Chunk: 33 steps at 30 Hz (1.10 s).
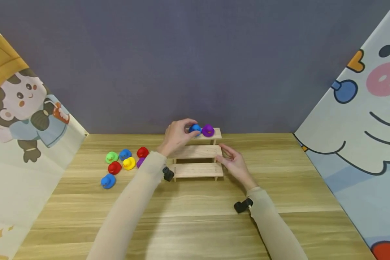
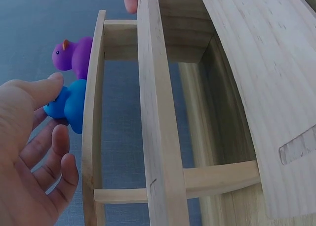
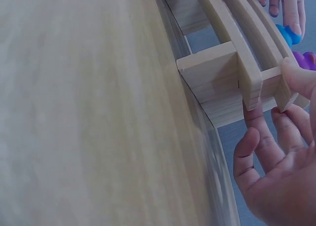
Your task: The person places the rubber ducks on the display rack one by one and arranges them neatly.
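Observation:
A three-step wooden stand [image 1: 198,170] is set on the table against the grey back panel. On its top step, a blue rubber duck [image 1: 195,128] sits to the left of a purple rubber duck [image 1: 208,130], close beside it. My left hand [image 1: 178,135] pinches the blue duck between thumb and fingers; in the left wrist view the duck's base [image 2: 76,105] meets the step. With my right hand [image 1: 236,167] I grip the right end of the middle step, the thumb on top and fingers [image 3: 266,142] at its edge and underneath.
Left of the stand lie several loose ducks, among them a green one [image 1: 112,157], a yellow one [image 1: 129,163], a red one [image 1: 115,167] and a blue one [image 1: 108,181]. My left forearm partly hides a purple duck [image 1: 140,162]. Printed panels flank the wooden table [image 1: 195,220].

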Available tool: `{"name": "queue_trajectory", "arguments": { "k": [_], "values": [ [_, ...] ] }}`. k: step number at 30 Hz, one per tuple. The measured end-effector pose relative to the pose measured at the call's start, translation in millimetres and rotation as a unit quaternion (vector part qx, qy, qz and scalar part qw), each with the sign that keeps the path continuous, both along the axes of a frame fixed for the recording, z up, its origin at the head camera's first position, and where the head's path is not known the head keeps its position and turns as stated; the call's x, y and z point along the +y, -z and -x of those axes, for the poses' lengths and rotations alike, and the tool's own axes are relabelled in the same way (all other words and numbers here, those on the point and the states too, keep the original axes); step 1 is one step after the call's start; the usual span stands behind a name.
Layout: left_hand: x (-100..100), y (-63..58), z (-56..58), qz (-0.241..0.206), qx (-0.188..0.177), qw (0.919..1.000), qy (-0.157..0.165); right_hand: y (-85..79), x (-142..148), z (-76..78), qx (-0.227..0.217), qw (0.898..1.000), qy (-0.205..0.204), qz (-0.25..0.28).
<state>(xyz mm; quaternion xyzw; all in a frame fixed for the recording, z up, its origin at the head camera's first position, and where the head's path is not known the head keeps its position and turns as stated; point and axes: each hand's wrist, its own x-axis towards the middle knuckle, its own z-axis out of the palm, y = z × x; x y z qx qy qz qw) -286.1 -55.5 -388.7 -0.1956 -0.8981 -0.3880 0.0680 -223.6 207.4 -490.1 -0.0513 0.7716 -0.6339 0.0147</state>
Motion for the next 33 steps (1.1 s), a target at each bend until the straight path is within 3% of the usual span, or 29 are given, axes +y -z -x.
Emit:
{"name": "queue_trajectory", "arguments": {
  "k": [33],
  "values": [
    [-3.2, 3.0, -0.8, 0.004, 0.015, 0.9998, 0.011, 0.5, -1.5, -0.1, -0.003, 1.0, -0.005, 0.011]
  ]
}}
